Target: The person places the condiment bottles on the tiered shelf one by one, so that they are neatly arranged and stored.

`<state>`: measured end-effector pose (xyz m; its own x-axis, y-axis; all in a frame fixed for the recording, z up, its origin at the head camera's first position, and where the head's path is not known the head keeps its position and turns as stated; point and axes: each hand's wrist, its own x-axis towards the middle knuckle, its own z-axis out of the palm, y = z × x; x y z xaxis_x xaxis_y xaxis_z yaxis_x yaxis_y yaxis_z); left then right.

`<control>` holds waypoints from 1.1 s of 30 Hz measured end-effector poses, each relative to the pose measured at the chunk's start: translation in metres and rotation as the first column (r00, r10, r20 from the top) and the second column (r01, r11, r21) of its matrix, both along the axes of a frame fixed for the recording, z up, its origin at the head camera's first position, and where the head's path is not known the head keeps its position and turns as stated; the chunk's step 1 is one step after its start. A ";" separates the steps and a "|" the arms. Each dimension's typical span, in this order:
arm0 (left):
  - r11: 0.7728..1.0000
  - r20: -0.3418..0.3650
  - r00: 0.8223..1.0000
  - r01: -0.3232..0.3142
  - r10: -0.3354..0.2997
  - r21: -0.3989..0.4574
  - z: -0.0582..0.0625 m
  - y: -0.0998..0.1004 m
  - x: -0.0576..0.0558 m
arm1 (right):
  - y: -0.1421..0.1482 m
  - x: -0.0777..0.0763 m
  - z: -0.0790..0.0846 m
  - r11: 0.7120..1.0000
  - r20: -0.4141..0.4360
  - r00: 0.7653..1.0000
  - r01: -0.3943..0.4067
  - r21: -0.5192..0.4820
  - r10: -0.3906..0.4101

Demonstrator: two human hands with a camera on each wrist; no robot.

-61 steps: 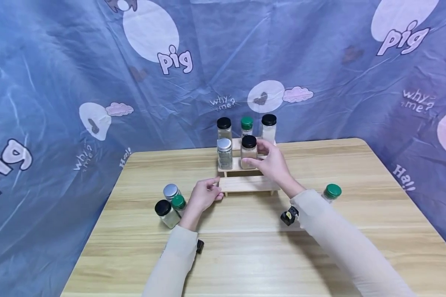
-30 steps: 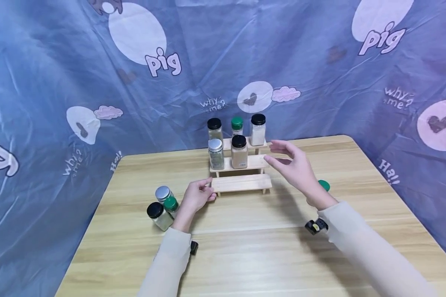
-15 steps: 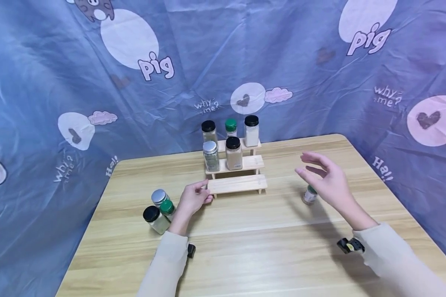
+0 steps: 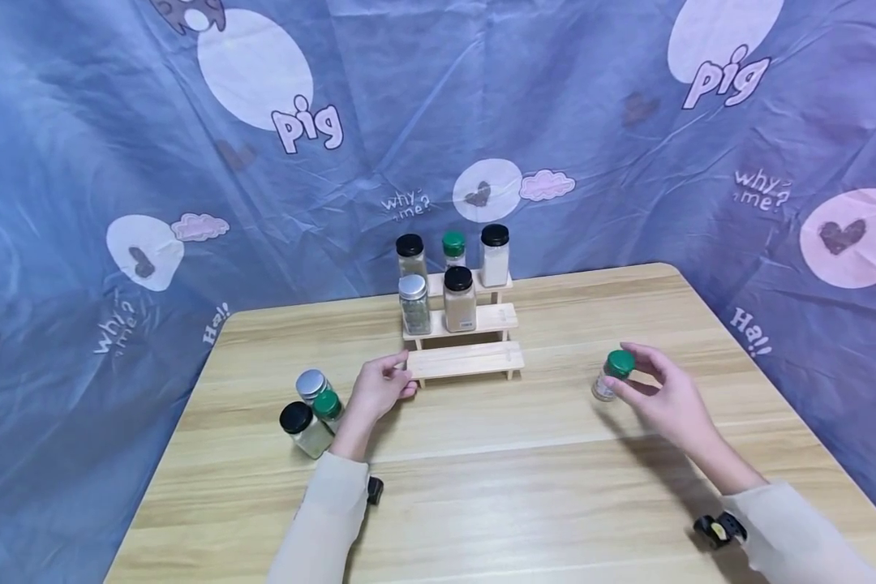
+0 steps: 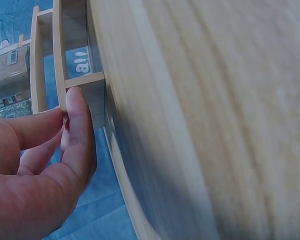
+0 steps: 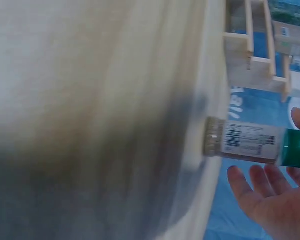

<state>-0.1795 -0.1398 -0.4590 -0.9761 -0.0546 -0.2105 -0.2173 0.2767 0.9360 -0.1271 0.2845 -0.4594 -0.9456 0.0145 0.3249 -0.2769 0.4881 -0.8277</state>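
Note:
My left hand [image 4: 381, 389] pinches the left end of the lowest step of a three-tier wooden rack [image 4: 470, 362]; the left wrist view shows thumb and fingertips on the step's end [image 5: 60, 75]. At right, my right hand [image 4: 664, 397] reaches around a small green-capped spice jar [image 4: 604, 385] standing on the table. Its thumb is in front of the jar and its fingers curve behind the cap. In the right wrist view a small gap shows between the fingertips [image 6: 235, 175] and the labelled jar [image 6: 250, 140].
The rack's middle tier holds a silver-capped jar [image 4: 414, 307] and a black-capped jar [image 4: 460, 302]. Three jars stand on the top tier, including a white-filled one [image 4: 495, 258]. Left of my left arm are a silver-capped, a green-capped and a black-capped jar [image 4: 307, 430]. A blue curtain [image 4: 380, 97] hangs behind.
My right hand has let go of the black-capped jar on the middle tier and moved right and down to the green-capped jar. The left hand keeps its place on the rack.

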 end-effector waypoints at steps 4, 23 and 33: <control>1.000 0.001 1.000 0.006 -0.006 -0.006 0.001 0.000 0.000 | 0.001 0.002 -0.008 0.999 0.038 0.999 0.007 0.045 -0.009; 1.000 0.014 1.000 0.006 -0.006 -0.003 0.000 -0.001 -0.003 | -0.032 -0.025 0.011 0.997 0.040 0.998 -0.042 0.072 0.039; 1.000 0.001 1.000 0.011 -0.011 0.017 -0.001 -0.002 -0.003 | -0.072 -0.070 0.040 0.994 0.006 0.995 -0.104 0.034 0.104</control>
<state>-0.1821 -0.1420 -0.4600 -0.9764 -0.0402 -0.2123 -0.2153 0.2636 0.9403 -0.1970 0.2123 -0.4193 -0.9429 -0.0949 0.3193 -0.3239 0.4853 -0.8121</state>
